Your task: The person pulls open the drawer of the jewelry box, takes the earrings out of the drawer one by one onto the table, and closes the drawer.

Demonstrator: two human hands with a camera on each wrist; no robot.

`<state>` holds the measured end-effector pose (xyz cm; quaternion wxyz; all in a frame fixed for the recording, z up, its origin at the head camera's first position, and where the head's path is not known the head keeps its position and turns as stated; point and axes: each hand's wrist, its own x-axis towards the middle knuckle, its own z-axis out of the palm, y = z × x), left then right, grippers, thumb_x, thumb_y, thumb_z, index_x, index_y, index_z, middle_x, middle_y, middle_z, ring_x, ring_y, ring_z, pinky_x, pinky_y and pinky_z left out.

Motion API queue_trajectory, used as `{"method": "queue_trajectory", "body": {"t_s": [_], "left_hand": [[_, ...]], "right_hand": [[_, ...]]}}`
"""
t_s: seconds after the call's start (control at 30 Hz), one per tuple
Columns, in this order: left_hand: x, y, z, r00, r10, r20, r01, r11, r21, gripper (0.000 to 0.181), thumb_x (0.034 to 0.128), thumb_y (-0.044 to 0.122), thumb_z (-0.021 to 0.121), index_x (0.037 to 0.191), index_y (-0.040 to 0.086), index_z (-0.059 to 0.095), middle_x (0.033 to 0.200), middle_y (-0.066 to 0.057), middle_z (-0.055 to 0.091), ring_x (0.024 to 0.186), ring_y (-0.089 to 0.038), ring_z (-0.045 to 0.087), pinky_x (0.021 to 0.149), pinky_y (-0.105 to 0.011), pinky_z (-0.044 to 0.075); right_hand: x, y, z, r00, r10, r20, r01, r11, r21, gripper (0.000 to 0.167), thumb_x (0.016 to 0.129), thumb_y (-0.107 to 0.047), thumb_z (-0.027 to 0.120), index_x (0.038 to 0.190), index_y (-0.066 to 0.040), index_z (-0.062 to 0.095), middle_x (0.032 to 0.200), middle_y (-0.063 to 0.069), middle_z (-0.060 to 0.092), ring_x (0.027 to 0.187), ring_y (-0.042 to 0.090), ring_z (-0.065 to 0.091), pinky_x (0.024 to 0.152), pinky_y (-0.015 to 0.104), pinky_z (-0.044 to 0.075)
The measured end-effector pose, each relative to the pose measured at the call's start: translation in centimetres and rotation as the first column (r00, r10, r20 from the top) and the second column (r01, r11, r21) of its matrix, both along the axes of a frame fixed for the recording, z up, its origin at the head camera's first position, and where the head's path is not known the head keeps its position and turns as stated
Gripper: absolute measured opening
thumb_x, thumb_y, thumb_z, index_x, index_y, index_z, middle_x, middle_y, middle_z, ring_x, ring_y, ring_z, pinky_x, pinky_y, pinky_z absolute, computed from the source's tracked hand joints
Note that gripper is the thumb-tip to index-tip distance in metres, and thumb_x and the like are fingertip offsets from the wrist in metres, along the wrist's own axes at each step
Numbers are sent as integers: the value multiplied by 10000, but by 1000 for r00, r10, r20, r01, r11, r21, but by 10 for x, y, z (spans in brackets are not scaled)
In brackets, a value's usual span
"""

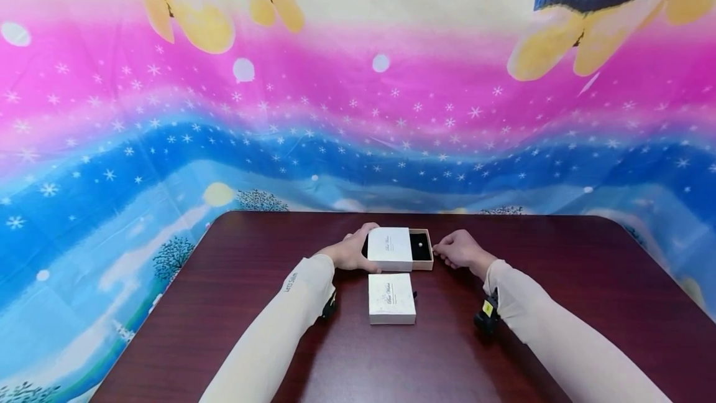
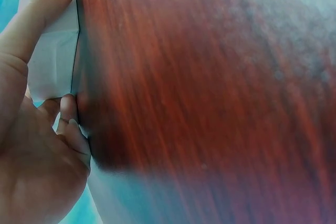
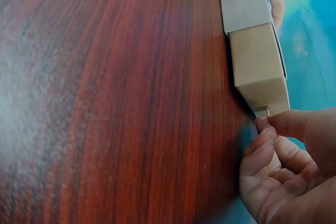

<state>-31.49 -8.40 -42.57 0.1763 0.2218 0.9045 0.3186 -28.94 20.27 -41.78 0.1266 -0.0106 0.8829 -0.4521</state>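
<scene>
A white jewelry box sleeve [image 1: 390, 247] with printed lettering lies at the table's far side. Its tan drawer [image 1: 431, 259] sticks out to the right, showing a black lining with a small round pearl-like piece [image 1: 421, 244]. My left hand [image 1: 351, 251] grips the sleeve from the left, thumb on its near side and fingers round the far side. At the drawer's right end, my right hand [image 1: 461, 250] pinches the pull tab between thumb and finger; in the right wrist view the fingertips [image 3: 265, 124] mostly hide that tab.
A second white box [image 1: 391, 298], shut, with a dark tab on its right side, sits just nearer than the first. Both stand on a dark red-brown wooden table [image 1: 246, 328]. A colourful printed cloth [image 1: 335, 111] hangs behind the table's far edge.
</scene>
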Motion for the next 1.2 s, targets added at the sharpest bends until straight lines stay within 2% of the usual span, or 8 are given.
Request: {"method": "queue_trajectory", "body": {"t_s": [0.7,1.2], "left_hand": [[0,-1,1,1000,-1,4,1,1000,1,1014,796,320,853,1572,209,209,1464,-96,448,1338,-326,369,1124,-516,334],[-1,0,0,1000,-1,-7,1,1000,-7,1012,798,323,852,1572,200,210,1465,-90,452,1339,-318,375,1126,-512,335]], "right_hand": [[2,5,3,1000,-2,-15,2,1000,17,252,1006,-86,559,929,92,720,657,11,578,543,80,506,540,238,469],[2,11,7,1000,-1,1,1,999,33,265,1017,-107,548,940,75,725,674,15,585,551,81,498,552,246,463]]}}
